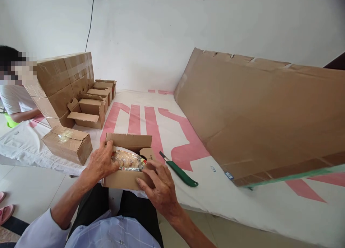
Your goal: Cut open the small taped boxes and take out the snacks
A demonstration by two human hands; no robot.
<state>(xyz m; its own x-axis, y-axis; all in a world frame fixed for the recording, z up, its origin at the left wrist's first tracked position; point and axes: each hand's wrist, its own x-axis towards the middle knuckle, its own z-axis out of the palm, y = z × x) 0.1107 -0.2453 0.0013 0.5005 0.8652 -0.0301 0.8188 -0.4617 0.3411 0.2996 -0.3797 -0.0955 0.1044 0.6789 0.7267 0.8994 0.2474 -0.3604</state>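
A small open cardboard box rests at the near edge of a white and pink sheet, right in front of me. Inside it lies a clear packet of pale snacks. My left hand grips the box's left side, fingers curled over the rim and touching the packet. My right hand presses on the box's right front corner, fingers laid across its flap. A green-handled knife lies on the sheet just right of the box, untouched.
A large flattened cardboard sheet leans across the right side. At back left stand a taped big carton, several small open boxes and a closed small box. Another person sits at the far left.
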